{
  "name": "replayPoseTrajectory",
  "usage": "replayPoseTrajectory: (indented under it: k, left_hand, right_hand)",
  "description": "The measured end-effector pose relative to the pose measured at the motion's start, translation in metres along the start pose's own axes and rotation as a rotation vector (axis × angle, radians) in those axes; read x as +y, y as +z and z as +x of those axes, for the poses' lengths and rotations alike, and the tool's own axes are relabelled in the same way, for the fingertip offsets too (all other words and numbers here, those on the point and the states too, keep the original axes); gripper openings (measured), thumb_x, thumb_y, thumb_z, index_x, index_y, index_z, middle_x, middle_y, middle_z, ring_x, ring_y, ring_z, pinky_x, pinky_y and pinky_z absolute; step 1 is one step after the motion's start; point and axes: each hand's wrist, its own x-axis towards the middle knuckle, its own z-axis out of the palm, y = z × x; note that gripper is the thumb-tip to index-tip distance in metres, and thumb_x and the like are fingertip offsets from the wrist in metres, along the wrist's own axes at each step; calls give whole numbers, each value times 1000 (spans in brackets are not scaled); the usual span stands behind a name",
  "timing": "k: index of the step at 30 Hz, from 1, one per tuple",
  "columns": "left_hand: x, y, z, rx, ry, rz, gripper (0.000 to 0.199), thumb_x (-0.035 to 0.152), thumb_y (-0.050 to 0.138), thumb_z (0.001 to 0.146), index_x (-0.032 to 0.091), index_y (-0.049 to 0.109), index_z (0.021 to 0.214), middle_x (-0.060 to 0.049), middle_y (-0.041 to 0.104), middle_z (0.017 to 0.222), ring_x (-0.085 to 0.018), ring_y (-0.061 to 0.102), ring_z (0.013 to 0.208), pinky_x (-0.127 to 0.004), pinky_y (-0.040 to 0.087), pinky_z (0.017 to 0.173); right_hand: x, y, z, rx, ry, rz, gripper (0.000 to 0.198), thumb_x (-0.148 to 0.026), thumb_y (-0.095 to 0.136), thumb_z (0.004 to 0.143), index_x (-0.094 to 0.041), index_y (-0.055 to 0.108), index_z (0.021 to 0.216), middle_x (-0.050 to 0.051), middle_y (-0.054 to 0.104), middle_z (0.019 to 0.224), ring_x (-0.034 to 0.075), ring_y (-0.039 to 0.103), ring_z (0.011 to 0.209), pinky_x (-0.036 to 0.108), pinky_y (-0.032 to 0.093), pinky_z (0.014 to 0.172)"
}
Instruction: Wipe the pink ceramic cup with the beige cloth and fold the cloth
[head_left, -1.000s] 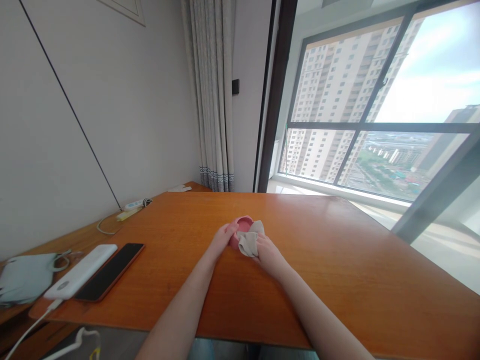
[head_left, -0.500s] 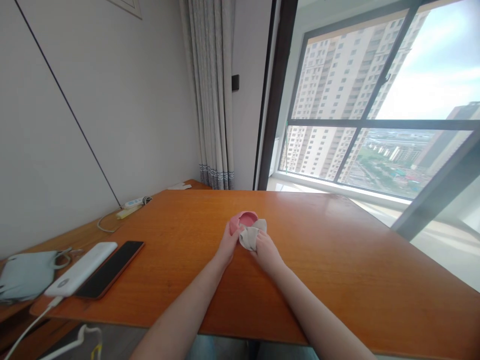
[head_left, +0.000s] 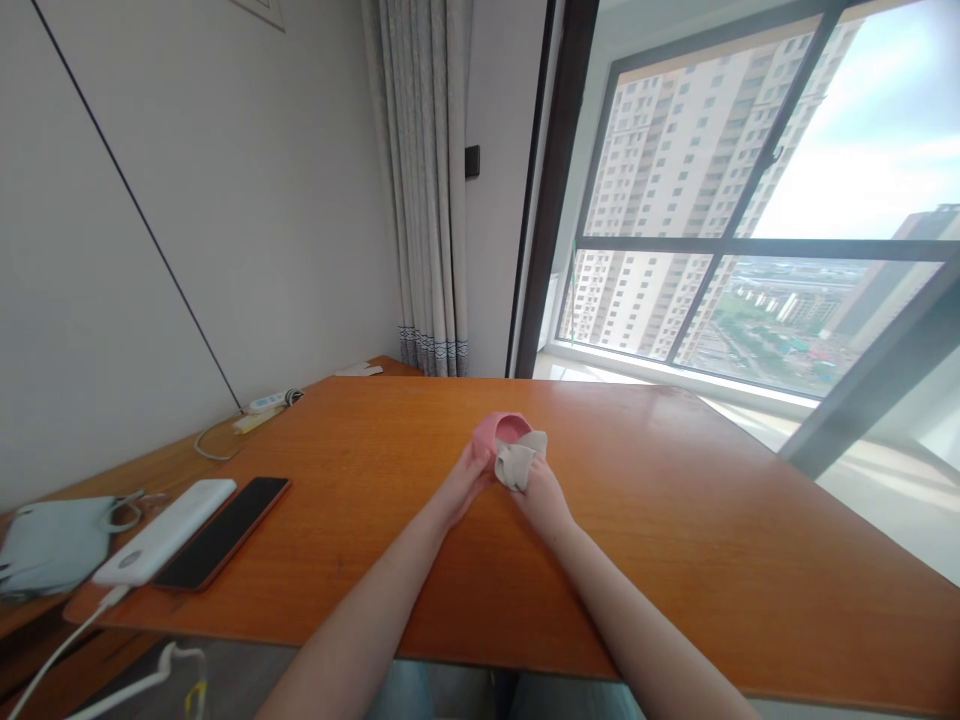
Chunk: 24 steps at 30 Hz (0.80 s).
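Note:
A pink bowl-like piece with a round hollow is tilted over the middle of the wooden table. My left hand is closed on its left side. Bunched in my right hand is a light grey cloth, pressed against the near right part of the pink bowl and covering some of it. The fingertips of my right hand are partly hidden by the cloth.
On the left of the table lie a black phone and a white power bank with a cable. A pale pouch sits beyond them. A power strip rests by the wall.
Both hands, with the pink bowl and the cloth, have shifted slightly right and away from me. The bowl has turned a little, so its hollow looks different.

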Motion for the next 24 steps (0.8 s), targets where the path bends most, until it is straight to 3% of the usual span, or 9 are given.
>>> replayPoseTrajectory:
  k: [3,6,12,18,24]
  left_hand:
    - [-13,6,-3,-67,-8,4,74,38,78,64,21,45,128,-13,52,133,-28,49,122,-41,38,102]
    - [-17,4,-5,5,13,39,74,32,79,64,19,43,127,-15,53,131,-26,48,123,-41,31,108]
    - [-22,-5,-1,125,77,44,75,35,77,66,20,42,131,-15,49,135,-26,45,126,-40,30,109]
    - [-19,-6,0,51,-11,-110,69,38,76,68,23,46,128,-13,51,134,-27,49,122,-41,41,101]
    - [-10,-10,2,43,-90,-82,63,49,71,69,23,53,124,-13,55,129,-28,52,118,-39,47,91]
  right_hand:
    - [5,5,-1,103,115,95,25,-26,56,80,-17,64,103,12,64,104,27,56,100,45,46,89]
    - [3,10,-3,91,171,175,22,-29,57,80,-17,64,97,12,65,99,27,59,97,46,48,87]
    - [-4,19,-3,98,159,214,26,-24,54,81,-17,60,106,14,64,106,28,59,100,48,48,90]
    - [1,11,0,38,50,140,32,-25,55,81,-15,60,111,16,63,109,31,57,106,53,46,92]
    - [3,-13,7,-92,-110,56,36,-26,53,82,-20,58,117,11,63,114,26,56,110,44,44,96]
